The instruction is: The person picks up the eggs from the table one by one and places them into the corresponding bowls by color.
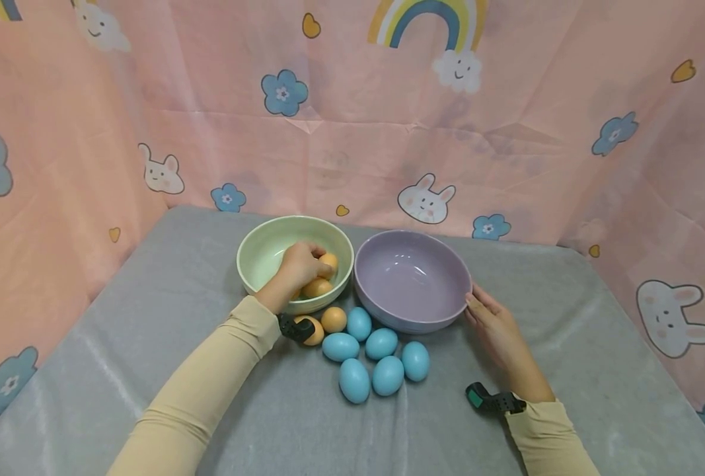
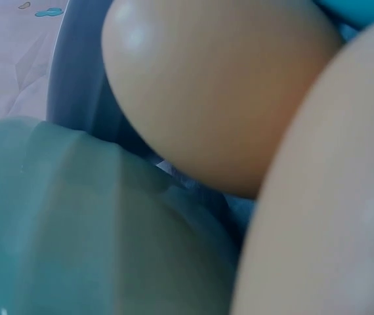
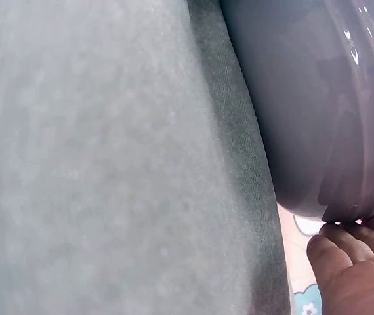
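Note:
My left hand reaches into the light green bowl and pinches an orange egg between thumb and fingers. Below it in the bowl lies another orange egg, and part of one more shows beside the wrist. My right hand rests against the right side of the purple bowl, its fingers extended. In the right wrist view the fingertips meet the bowl's outer wall. Nothing lies inside the purple bowl. The left wrist view is filled by orange eggs and the green bowl's outside; the hand is out of sight there.
Several blue eggs lie in a cluster on the grey cloth in front of the bowls. Two orange eggs sit by the green bowl's front, one partly behind the left wrist strap. A pink printed curtain surrounds the table.

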### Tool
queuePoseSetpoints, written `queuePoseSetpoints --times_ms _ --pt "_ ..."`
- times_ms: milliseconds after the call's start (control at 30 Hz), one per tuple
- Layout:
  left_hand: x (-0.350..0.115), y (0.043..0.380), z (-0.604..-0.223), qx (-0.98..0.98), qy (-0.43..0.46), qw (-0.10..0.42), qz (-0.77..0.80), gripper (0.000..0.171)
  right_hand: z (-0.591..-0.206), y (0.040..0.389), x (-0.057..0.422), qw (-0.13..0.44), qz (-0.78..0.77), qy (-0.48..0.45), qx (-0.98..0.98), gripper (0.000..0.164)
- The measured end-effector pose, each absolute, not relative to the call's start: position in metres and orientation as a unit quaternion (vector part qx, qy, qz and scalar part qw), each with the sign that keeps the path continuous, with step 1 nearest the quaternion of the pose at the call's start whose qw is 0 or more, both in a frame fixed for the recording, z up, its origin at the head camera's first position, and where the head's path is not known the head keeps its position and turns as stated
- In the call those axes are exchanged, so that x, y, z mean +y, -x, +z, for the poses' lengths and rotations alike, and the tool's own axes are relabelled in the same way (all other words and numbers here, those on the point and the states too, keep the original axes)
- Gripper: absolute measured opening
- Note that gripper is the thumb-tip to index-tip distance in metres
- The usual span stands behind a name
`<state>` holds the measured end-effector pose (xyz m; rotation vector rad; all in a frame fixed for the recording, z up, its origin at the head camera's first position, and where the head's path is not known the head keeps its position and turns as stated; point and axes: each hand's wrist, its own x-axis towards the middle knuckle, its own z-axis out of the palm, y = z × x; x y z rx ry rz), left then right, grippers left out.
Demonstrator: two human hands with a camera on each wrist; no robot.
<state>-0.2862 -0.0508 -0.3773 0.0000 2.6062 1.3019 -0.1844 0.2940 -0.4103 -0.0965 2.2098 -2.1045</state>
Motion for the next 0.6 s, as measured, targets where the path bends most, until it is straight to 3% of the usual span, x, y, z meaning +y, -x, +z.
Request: queuePoseSetpoints --times_ms 333,600 --pt "-0.0497 0.2865 -0.3777 0.901 -0.003 0.111 0.420 0.047 -0.4108 0.1850 0.2946 0.049 -0.689 0.036 0.722 0.066" --pt "-0.0572 0.2799 -0.3701 0.883 -0.017 0.059 0.465 0.042 -0.4103 0.1845 0.2958 0.052 -0.686 0.031 0.725 0.066"
